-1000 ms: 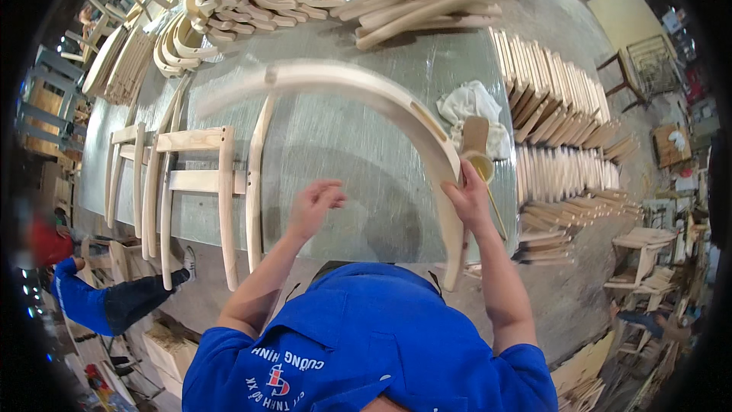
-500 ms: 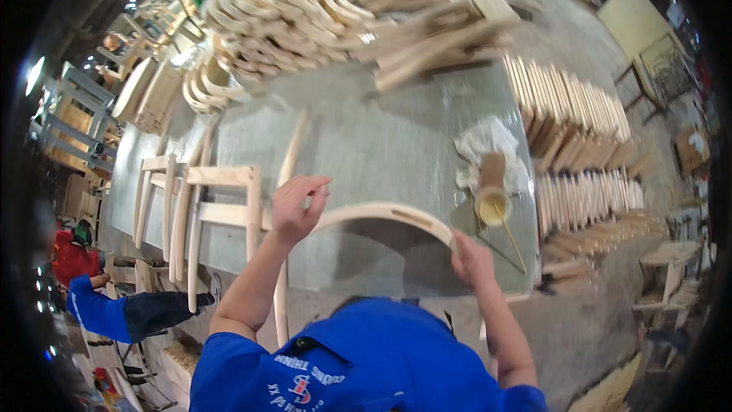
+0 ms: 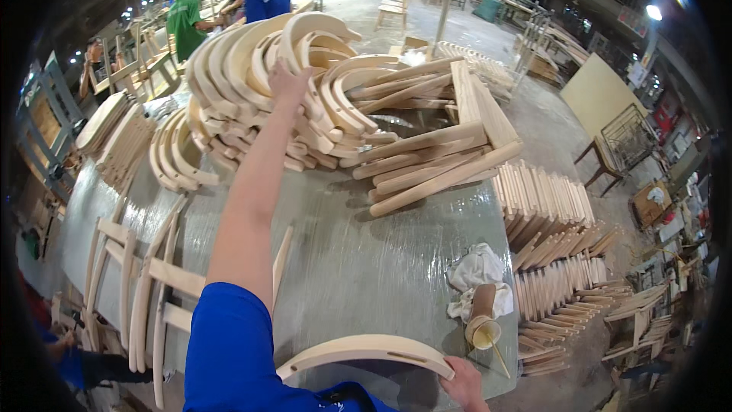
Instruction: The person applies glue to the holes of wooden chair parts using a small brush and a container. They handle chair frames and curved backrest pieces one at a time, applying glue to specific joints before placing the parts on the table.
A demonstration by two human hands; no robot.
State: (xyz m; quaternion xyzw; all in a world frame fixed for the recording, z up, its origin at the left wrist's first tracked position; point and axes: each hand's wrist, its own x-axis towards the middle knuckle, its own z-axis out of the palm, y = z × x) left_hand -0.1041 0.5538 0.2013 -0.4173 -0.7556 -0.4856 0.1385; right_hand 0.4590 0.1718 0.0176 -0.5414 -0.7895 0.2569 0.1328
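Note:
My left hand point(image 3: 288, 82) reaches over a tall pile of curved wooden chair rails point(image 3: 221, 80) at the far side of the table. Its thumb stands apart from the fingers, against one of the rails; the fingertips are partly hidden. Close to my body, my right hand point(image 3: 463, 383) grips the right end of a single curved chair rail point(image 3: 366, 346), which arches over the table's near edge. A slot shows in that rail near the held end, and its left end passes behind my left sleeve.
Wooden chair frames point(image 3: 171, 278) stand at the left. Straight wooden pieces point(image 3: 435, 164) lie right of the pile. A cup with a stick point(image 3: 483, 332) and a white cloth point(image 3: 479, 275) are on the right of the table point(image 3: 366, 267). Stacked slats point(image 3: 545, 206) stand beyond its edge. Other people work far left.
My left hand has moved from above the near rail, forward to the far pile. My right hand stays at the rail's end. The view has tilted up, showing more of the room.

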